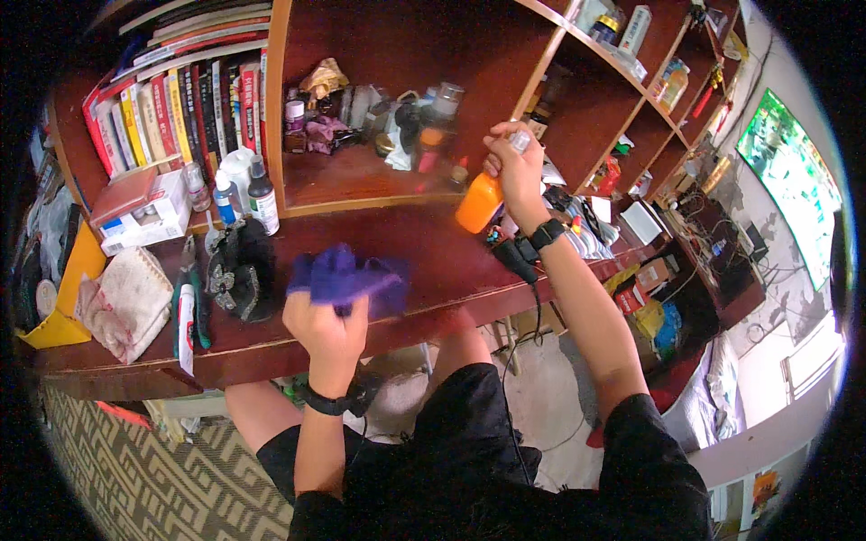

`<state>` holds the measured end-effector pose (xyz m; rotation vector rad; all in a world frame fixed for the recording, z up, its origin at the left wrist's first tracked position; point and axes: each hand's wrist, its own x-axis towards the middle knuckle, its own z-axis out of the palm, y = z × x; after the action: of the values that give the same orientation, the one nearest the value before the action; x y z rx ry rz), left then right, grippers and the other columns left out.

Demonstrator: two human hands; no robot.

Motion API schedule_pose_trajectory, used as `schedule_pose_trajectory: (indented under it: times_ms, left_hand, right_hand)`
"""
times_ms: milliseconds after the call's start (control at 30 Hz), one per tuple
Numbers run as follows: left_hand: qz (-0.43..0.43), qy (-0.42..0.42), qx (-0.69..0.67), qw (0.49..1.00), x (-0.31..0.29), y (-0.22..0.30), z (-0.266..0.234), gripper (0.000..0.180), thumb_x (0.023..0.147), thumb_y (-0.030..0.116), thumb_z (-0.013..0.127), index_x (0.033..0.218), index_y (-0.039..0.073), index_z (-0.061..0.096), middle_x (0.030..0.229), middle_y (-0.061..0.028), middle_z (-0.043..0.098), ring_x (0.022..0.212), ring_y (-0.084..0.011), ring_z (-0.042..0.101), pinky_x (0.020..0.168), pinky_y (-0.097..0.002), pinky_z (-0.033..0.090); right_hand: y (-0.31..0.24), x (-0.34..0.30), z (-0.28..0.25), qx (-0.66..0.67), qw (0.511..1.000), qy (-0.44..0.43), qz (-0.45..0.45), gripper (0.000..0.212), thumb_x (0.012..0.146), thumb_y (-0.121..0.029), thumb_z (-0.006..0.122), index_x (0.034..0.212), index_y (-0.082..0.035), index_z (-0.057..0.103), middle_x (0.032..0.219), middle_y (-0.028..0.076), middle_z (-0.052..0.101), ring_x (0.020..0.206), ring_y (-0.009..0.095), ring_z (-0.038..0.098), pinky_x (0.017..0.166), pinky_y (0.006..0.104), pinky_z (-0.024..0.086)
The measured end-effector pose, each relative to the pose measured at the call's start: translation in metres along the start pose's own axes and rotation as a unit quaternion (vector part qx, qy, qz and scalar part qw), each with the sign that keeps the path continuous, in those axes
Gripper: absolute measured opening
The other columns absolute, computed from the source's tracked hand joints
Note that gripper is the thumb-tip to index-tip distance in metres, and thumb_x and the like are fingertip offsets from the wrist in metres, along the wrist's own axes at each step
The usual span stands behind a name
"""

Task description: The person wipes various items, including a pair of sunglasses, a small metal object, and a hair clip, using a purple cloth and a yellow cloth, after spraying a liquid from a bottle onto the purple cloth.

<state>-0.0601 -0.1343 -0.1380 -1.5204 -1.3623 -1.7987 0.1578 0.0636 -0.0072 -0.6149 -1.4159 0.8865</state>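
My left hand [327, 326] grips a bunched purple cloth [347, 275] just above the dark red wooden desk [424, 257]. An orange spray bottle [479, 202] with a pale nozzle is held in my right hand [517, 171], raised over the desk in front of the shelf compartment and tilted with its body down to the left. A black watch sits on my right wrist and a dark band on my left wrist. The two hands are about a forearm's length apart.
A wooden shelf unit [275, 108] rises behind the desk with books [171, 104], small bottles [248, 189] and clutter. On the desk lie a black crumpled item [239, 270], a pale cloth [126, 302], a white box [144, 212] and a black cable device [519, 257].
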Motion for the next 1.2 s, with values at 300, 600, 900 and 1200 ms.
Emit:
schedule_pose_trajectory:
  times_ms: [300, 600, 900, 1200]
  left_hand:
    - [-0.06, -0.14, 0.075, 0.985, 0.008, 0.005, 0.0, 0.032, 0.078, 0.021, 0.073, 0.107, 0.01, 0.069, 0.092, -0.0149, 0.066, 0.087, -0.0381, 0.06, 0.078, -0.046, 0.045]
    - [-0.02, -0.146, 0.095, 0.984, 0.006, 0.003, 0.001, 0.031, 0.077, 0.023, 0.074, 0.103, 0.009, 0.068, 0.081, -0.013, 0.063, 0.078, -0.0356, 0.06, 0.072, -0.045, 0.044]
    - [-0.022, -0.145, 0.074, 0.986, 0.006, -0.001, -0.001, 0.027, 0.075, 0.023, 0.076, 0.096, 0.008, 0.067, 0.082, -0.014, 0.063, 0.079, -0.0359, 0.06, 0.071, -0.0455, 0.044]
    - [-0.143, -0.195, -0.229, 0.943, 0.011, -0.01, -0.016, 0.066, 0.083, 0.019, 0.07, 0.14, -0.004, 0.045, 0.135, -0.0178, 0.051, 0.124, -0.0315, 0.048, 0.108, -0.0386, 0.034]
  right_hand:
    - [0.042, 0.04, -0.013, -0.292, 0.948, -0.044, -0.121, 0.036, 0.084, -0.01, 0.071, 0.114, -0.005, 0.052, 0.075, 0.008, 0.064, 0.065, 0.019, 0.064, 0.062, 0.0316, 0.052]
    - [-0.035, 0.033, 0.01, -0.587, 0.755, -0.16, -0.243, 0.021, 0.084, -0.017, 0.068, 0.1, -0.007, 0.06, 0.072, 0.008, 0.066, 0.065, 0.026, 0.063, 0.062, 0.0362, 0.051]
    - [-0.047, 0.012, 0.036, -0.688, 0.575, -0.227, -0.38, 0.014, 0.08, -0.018, 0.062, 0.089, -0.009, 0.066, 0.086, 0.011, 0.067, 0.087, 0.031, 0.064, 0.082, 0.0468, 0.05]
    - [0.048, -0.003, 0.053, -0.756, 0.497, -0.352, -0.24, 0.012, 0.081, -0.012, 0.062, 0.084, -0.005, 0.071, 0.084, 0.015, 0.068, 0.077, 0.031, 0.07, 0.065, 0.0433, 0.056]
